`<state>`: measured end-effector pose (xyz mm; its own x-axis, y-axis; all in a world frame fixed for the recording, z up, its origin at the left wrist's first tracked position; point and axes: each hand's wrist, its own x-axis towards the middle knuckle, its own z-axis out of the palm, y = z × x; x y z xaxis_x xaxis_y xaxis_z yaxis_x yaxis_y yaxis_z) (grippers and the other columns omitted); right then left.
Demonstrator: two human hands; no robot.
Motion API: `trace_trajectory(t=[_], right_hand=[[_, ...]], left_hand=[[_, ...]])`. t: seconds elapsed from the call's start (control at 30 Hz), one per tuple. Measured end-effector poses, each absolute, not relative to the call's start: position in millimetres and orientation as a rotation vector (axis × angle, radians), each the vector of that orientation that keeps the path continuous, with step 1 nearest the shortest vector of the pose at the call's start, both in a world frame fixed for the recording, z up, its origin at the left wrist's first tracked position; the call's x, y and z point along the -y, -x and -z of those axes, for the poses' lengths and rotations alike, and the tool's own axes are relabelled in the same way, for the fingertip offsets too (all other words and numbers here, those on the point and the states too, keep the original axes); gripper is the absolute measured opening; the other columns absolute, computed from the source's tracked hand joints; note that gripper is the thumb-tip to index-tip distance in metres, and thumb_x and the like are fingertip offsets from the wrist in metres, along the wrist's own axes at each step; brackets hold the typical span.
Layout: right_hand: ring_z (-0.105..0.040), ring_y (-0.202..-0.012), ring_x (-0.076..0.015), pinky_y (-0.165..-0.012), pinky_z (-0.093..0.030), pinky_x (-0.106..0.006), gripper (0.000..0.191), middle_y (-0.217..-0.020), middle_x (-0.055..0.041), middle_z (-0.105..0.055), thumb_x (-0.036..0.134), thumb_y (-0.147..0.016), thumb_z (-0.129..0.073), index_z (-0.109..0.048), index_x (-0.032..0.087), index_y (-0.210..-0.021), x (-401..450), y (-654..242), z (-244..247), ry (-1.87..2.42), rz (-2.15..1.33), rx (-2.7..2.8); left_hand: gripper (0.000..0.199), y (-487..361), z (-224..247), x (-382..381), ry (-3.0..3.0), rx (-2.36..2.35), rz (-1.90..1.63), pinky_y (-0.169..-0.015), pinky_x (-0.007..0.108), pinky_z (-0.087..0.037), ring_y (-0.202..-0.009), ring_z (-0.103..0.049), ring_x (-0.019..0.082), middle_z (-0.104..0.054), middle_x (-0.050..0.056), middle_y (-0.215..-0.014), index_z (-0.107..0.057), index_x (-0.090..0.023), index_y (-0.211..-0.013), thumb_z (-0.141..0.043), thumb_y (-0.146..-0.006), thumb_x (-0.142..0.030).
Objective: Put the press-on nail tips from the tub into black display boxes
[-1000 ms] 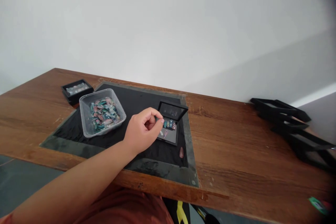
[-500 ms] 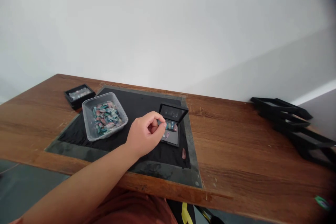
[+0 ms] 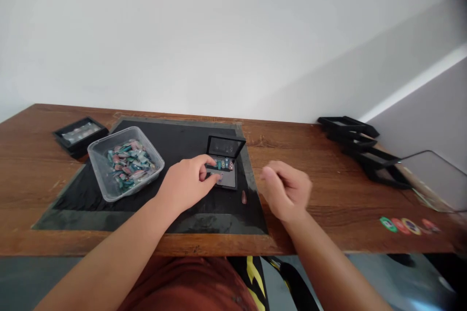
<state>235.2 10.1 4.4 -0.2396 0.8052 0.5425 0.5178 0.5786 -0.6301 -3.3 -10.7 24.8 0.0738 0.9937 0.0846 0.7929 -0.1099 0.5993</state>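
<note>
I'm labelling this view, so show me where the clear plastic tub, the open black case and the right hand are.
Clear plastic tub (image 3: 99,169): head view, its side wall.
Open black case (image 3: 229,181): head view, its base.
Right hand (image 3: 288,190): head view, its middle.

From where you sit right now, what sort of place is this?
Probably a small workshop or packing table for press-on nails: a clear plastic tub of loose nail-shaped pieces, an open black case with a row of them, and more black cases stacked to the right.

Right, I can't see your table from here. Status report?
Left hand over open case, thumb and forefinger apart. Right hand right of mat, blurred, grip unclear. Loose pink piece nearby, nothing seen blocking.
</note>
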Motion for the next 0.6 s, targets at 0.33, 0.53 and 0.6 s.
trace_trajectory(t=[0.33, 0.53, 0.6], right_hand=[[-0.059, -0.057, -0.0132, -0.058, -0.036, -0.027, 0.022, -0.066, -0.0005, -0.071, 0.039, -0.092, -0.068, -0.081, 0.025, -0.083, -12.3, -197.7, 4.4, 1.297, -0.461, 2.206], [-0.065, -0.065, -0.0153, -0.062, -0.040, -0.028, 0.022, -0.078, -0.0028, -0.077, 0.039, -0.093, -0.066, -0.083, 0.026, -0.098, -12.8, -193.7, 11.1, 1.303, -0.383, 2.234], [-0.067, -0.069, -0.0162, -0.063, -0.042, -0.028, 0.024, -0.083, -0.0036, -0.079, 0.039, -0.095, -0.064, -0.083, 0.026, -0.101, -12.6, -192.8, 13.0, 1.285, -0.338, 2.252]], left_hand=[[0.022, 5.1, -27.6, 7.0, -1.973, -1.909, -0.555, -0.052, 0.028, -0.031, -0.056, -0.059, 0.017, -0.071, -0.002, -0.068, -0.080, -0.027, -0.090, -0.078, -0.079, -0.045], [0.022, 8.0, -22.6, 5.4, -2.017, -1.854, -0.577, -0.052, 0.028, -0.033, -0.056, -0.060, 0.018, -0.073, 0.000, -0.069, -0.084, -0.029, -0.093, -0.075, -0.081, -0.045], [0.020, 9.2, -20.7, 5.4, -2.027, -1.825, -0.598, -0.051, 0.028, -0.032, -0.054, -0.059, 0.017, -0.072, 0.000, -0.067, -0.085, -0.030, -0.092, -0.073, -0.083, -0.044]])
